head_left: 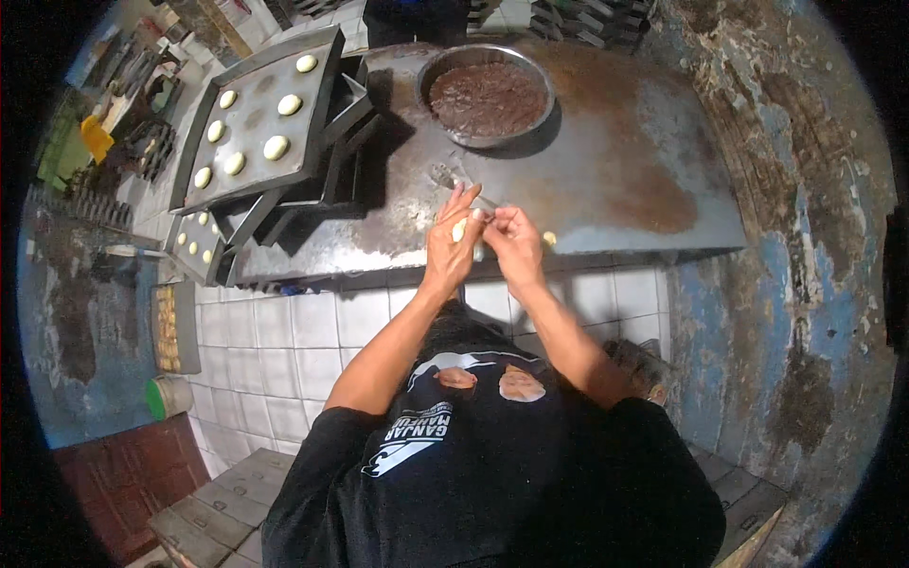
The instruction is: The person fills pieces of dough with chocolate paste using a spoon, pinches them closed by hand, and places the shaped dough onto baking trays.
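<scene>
Left hand [453, 241] over near edge of counter [587, 123], fingers mostly straight, part way open, loosely cradling a pale yellow dough piece [459, 230] between thumb and fingers. Right hand [516, 244] just beside it, fingers bent and drawn close together, tips up at the left thumb; cannot tell what, if anything, they pinch (too small, partly hidden). Second pale yellow dough bit [549, 239] shows just right of the right hand, by the counter's near edge.

Metal utensil [441, 175] lies on the counter beyond the hands, partly behind the left fingers, exact kind unclear. Farther back, round metal bowl [488, 143] with dark brown filling [488, 95], well apart from the hands.

Left end of counter: stacked metal trays, set askew. Top tray [254, 121] carries seven pale dough balls [276, 148], spaced apart; a lower tray [191, 230] sticks out with more of them, smaller in view. Person wears a black printed T-shirt [559, 473]; white tiles [265, 346] below the counter, peeling wall [805, 237] on the right.
</scene>
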Demonstrator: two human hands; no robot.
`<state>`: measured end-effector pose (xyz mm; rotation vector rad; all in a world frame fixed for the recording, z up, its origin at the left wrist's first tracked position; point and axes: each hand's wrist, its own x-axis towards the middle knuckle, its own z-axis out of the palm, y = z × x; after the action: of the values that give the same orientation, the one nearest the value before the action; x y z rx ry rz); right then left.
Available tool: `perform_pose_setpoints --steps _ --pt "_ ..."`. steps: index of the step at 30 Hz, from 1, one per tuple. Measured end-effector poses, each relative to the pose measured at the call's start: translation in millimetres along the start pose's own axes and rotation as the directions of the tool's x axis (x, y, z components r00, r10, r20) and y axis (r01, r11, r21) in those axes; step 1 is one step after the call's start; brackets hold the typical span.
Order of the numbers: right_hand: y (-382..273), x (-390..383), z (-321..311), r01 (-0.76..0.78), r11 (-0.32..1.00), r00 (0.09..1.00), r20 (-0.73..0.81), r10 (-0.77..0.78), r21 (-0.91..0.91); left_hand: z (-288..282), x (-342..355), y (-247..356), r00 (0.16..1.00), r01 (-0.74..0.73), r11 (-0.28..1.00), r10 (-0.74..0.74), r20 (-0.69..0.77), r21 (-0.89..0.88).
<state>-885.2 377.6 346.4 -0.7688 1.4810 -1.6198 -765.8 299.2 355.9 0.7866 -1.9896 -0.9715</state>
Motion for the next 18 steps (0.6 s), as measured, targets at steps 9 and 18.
perform_pose_setpoints --steps 9,18 --pt "-84.0 -25.4 28.0 0.586 0.743 0.696 0.671 -0.256 -0.324 -82.7 -37.1 35.8 0.756 0.529 0.843 -0.522 0.394 0.102" --pt "-47.6 -34.1 135.5 0.525 0.834 0.837 0.284 -0.469 -0.171 -139.0 -34.3 60.0 0.871 0.431 0.543 -0.457 0.177 -0.721"
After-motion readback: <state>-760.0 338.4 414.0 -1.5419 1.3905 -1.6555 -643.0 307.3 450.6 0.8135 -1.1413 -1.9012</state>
